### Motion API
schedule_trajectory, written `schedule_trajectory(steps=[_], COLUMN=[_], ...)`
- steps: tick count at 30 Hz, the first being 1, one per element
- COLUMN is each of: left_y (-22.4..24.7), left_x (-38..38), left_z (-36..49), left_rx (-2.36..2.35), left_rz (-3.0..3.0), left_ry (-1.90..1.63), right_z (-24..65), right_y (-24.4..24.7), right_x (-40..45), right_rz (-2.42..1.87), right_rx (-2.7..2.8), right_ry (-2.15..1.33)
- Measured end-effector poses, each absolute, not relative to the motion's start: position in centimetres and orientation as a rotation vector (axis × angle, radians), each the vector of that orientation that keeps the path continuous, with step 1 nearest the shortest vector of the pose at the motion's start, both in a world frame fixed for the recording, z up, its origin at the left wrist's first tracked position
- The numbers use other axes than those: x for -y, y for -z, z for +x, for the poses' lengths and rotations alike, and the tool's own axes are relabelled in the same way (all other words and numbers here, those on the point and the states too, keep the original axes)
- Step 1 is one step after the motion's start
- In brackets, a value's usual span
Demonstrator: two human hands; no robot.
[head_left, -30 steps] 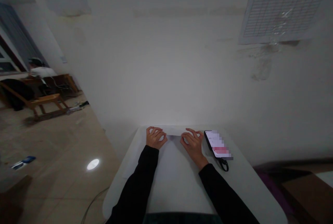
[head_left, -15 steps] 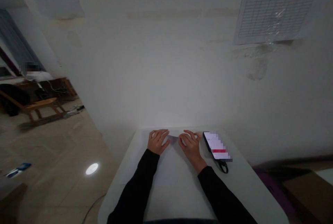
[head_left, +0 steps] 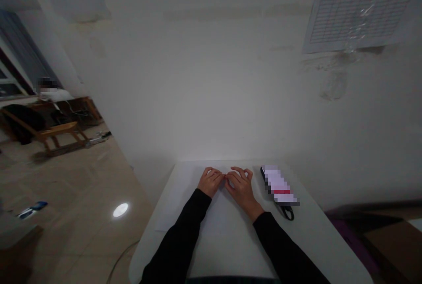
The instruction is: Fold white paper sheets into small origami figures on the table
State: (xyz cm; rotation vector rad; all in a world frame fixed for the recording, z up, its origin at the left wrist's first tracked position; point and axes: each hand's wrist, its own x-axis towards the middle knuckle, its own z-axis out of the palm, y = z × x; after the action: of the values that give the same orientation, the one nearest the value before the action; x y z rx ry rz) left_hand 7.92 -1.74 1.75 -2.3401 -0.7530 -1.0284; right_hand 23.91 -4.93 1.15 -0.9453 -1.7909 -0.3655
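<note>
My sleeves (head_left: 183, 233) are dull cloth. I see smooth, flat paper (head_left: 174, 200) on my smooth tabletop (head_left: 306, 235). The floor (head_left: 95, 178) is shiny, and the chair (head_left: 59, 129) looks like wood.

The light is dim and grey; the wall (head_left: 217, 99) is palest mid-frame and darkens toward the edges. Round white glare marks the floor (head_left: 82, 187), tape (head_left: 358, 29) glints, pixel blocks mask the phone (head_left: 279, 186), and the far left blurs.

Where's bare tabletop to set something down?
Table between left sleeve and right sleeve, nearer than the paper; also right of right sleeve, nearer than the black loop. Crowded: far middle, left hand and right hand together, phone beside right hand.
</note>
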Motion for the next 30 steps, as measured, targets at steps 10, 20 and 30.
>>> schedule_trajectory(steps=[10, 20, 30], left_y=[-2.7, -1.8, -1.7], left_x=[0.0, -0.9, -0.7], left_z=[1.6, 3.5, 4.8], left_rx=[1.061, 1.699, 1.837], left_rz=[-1.992, -1.905, -1.901], left_ry=[1.365, 2.36, 2.583], right_z=[28.4, 26.4, 26.0], right_y=[-1.5, -1.4, -1.2], right_x=[3.0, 2.7, 2.9], right_rz=[-1.226, -0.932, -0.71], right_rx=[1.425, 1.288, 1.052], right_ry=[0.366, -0.739, -1.21])
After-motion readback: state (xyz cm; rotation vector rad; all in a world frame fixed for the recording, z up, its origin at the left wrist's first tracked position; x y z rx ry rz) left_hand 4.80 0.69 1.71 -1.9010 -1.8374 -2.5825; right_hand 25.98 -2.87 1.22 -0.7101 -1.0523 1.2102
